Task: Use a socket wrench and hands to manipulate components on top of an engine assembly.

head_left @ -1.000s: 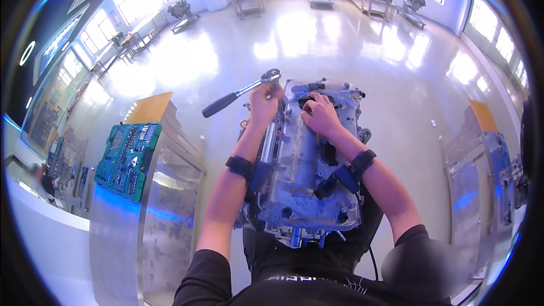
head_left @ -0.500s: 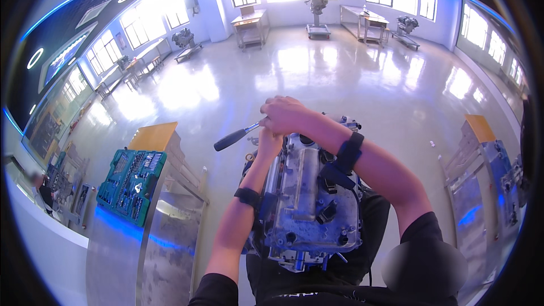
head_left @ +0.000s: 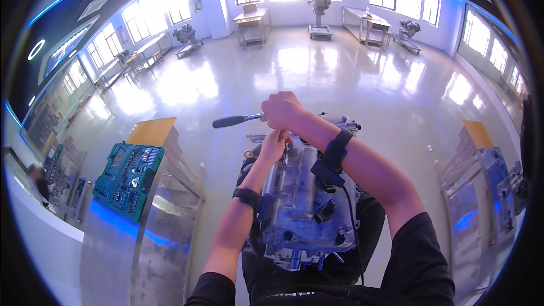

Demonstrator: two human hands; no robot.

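In front of me stands an engine (head_left: 292, 201) with a grey metal valve cover on top. My right hand (head_left: 281, 109) is closed in a fist around the head end of a ratchet wrench, above the engine's far end. The wrench's dark handle (head_left: 228, 121) points left, almost level. My left hand (head_left: 274, 146) is just below, at the far left edge of the cover, with thumb and fingers pinched together. What sits in that pinch is too small to make out. A black ignition coil (head_left: 324, 212) stands on the cover's right half.
To the left, a green tool case (head_left: 127, 180) with sockets lies open on a metal workbench (head_left: 170, 215). Another bench (head_left: 473, 215) with engine parts stands at the right. Farther off are an engine on a stand (head_left: 319, 8) and tables. A person (head_left: 41, 184) is at the far left.
My hands, close together before, have come apart: the left is lower, by the cover's edge. The wrench handle has swung up from a downward slant to nearly level.
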